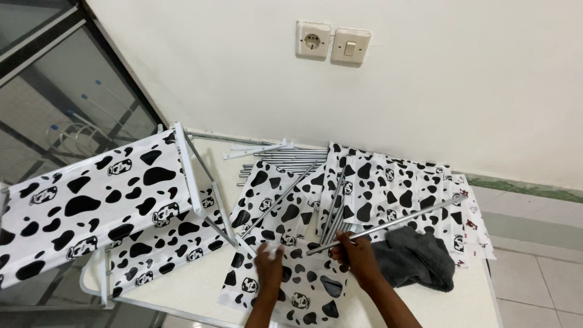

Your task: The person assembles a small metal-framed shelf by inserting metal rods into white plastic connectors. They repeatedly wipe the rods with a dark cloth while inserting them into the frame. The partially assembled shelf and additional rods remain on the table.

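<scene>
Hands worked low centre on the white table (182, 291) when I checked the feed. Right hand (358, 255) was closed round the near end of a long metal rod (388, 223), which ran up toward 2 o'clock over the cow-print fabric panels (388, 188). Left hand (268, 258) sat at approx 9 o'clock from the right, fingers curled on a small white connector piece (273, 249), resting on another cow-print sheet (297, 285). Dark grey cloth (419, 258) lay just beside the right hand at 3 o'clock. Loose rods (279, 159) were piled at 12 o'clock near the wall; a part-built cow-print rack (91, 200) stood tilted at 9 o'clock.
</scene>
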